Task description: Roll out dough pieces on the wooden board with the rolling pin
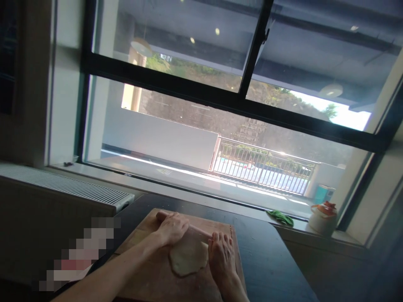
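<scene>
A flat, roughly round sheet of pale dough (pixel 189 258) lies on a wooden board (pixel 147 264). Across its far edge runs a wooden rolling pin (pixel 200 233). My left hand (pixel 173 227) rests over the pin's left part, fingers curved onto it, with the pin's end poking out beyond. Over the right end, my right hand (pixel 222 251) has its fingers bent down on the pin, hiding that end. Part of the dough's far side is covered by the pin and my left hand.
The board lies on a dark table (pixel 264 256) before a large window. A green cloth (pixel 281 217) and a pale jar with an orange-brown top (pixel 323 218) sit on the sill at right. A white radiator (pixel 63 188) stands at left, near a pixelated patch.
</scene>
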Motion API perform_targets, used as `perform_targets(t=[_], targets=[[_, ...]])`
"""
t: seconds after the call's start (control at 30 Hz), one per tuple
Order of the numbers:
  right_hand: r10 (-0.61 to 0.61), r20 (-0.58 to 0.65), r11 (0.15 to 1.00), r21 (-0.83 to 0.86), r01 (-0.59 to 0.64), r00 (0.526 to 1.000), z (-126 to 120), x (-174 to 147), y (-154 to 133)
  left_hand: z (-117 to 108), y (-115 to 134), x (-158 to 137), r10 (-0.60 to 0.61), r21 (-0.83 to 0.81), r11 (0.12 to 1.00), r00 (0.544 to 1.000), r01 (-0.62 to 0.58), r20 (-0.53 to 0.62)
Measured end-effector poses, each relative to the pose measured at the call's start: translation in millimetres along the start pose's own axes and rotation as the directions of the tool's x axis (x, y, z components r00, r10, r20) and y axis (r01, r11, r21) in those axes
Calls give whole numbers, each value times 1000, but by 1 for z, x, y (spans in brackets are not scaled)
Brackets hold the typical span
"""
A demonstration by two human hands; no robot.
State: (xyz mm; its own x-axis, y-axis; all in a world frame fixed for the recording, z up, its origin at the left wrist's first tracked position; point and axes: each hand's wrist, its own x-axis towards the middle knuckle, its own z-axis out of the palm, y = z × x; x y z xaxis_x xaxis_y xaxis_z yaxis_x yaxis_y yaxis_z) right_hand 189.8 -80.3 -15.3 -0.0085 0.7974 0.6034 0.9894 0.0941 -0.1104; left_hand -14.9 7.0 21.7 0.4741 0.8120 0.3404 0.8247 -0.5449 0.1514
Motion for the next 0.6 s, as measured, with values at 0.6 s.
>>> perform_targets(t=[0.6], targets=[[-102, -167, 995, -19, 100, 981, -2, -39, -28, 10, 7, -47, -61, 47, 997, 987, 69, -146]])
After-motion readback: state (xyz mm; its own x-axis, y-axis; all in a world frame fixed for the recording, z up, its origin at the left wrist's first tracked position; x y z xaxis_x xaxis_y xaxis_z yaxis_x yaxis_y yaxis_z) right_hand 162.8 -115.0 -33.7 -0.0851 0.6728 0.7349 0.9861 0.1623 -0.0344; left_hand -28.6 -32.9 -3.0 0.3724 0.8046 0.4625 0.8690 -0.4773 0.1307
